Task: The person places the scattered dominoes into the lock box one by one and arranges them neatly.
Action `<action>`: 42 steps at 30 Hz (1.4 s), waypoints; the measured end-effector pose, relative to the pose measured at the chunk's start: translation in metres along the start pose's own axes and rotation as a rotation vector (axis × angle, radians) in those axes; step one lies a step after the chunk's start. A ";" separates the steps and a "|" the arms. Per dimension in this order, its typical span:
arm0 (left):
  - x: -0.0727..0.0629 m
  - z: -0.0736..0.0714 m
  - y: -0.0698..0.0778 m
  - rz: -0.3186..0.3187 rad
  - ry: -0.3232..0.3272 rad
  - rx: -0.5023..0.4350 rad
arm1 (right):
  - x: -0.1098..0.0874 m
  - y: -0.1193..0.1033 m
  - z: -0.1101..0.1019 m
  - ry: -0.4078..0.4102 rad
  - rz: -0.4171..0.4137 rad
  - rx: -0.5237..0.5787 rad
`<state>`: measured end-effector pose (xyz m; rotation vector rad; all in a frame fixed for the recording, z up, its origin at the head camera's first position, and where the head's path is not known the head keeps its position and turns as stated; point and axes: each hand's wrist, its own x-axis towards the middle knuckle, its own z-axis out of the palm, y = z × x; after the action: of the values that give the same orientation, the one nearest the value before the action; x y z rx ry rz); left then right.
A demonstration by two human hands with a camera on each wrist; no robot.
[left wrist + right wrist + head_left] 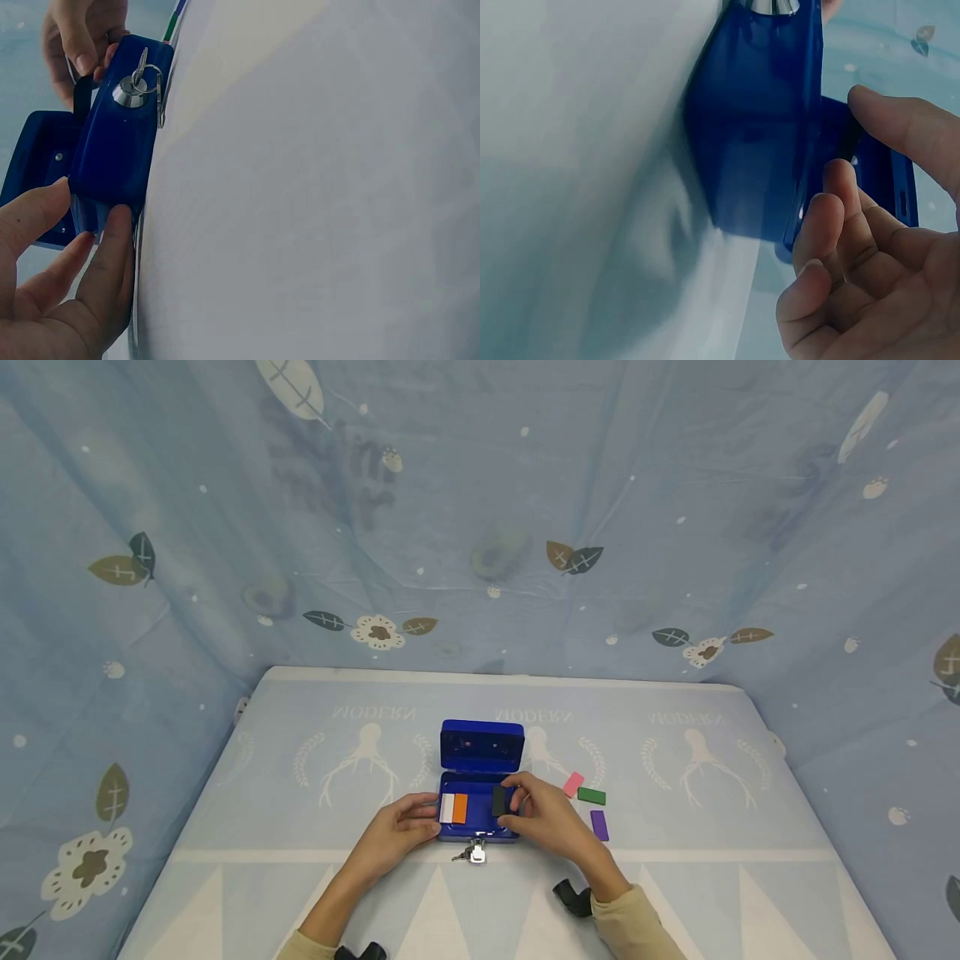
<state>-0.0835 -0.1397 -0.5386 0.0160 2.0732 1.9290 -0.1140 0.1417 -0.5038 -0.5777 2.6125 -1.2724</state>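
Note:
A small blue metal cash box (480,814) stands on the table with its lid (482,746) tipped up at the back. Inside, a white block (447,808) and an orange block (460,808) lie side by side at the left end. My left hand (393,837) holds the box by its left end, thumb near the front corner and fingers along the outer wall. Over the right end of the box, my right hand (551,814) pinches a black block (498,801) between thumb and fingertips. From the front lock (131,91) hang a key and ring.
Right of the box lie a pink block (573,784), a green block (592,796) and a purple block (599,825). A patterned pale cloth (300,835) covers the table. Blue printed curtains (480,527) hang behind and at both sides.

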 end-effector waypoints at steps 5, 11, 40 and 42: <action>0.000 0.000 0.000 0.005 0.007 0.021 | 0.007 -0.004 0.006 -0.027 -0.010 -0.018; 0.000 0.001 0.002 -0.004 0.013 0.034 | 0.012 -0.009 0.012 -0.020 -0.028 -0.028; -0.001 -0.001 0.003 -0.016 -0.017 0.012 | 0.032 -0.014 0.038 -0.081 0.030 -0.346; -0.001 -0.001 0.003 -0.020 -0.015 0.008 | 0.033 -0.014 0.037 -0.090 0.027 -0.347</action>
<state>-0.0833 -0.1402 -0.5354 0.0116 2.0635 1.9037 -0.1285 0.0935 -0.5156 -0.6325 2.7698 -0.7674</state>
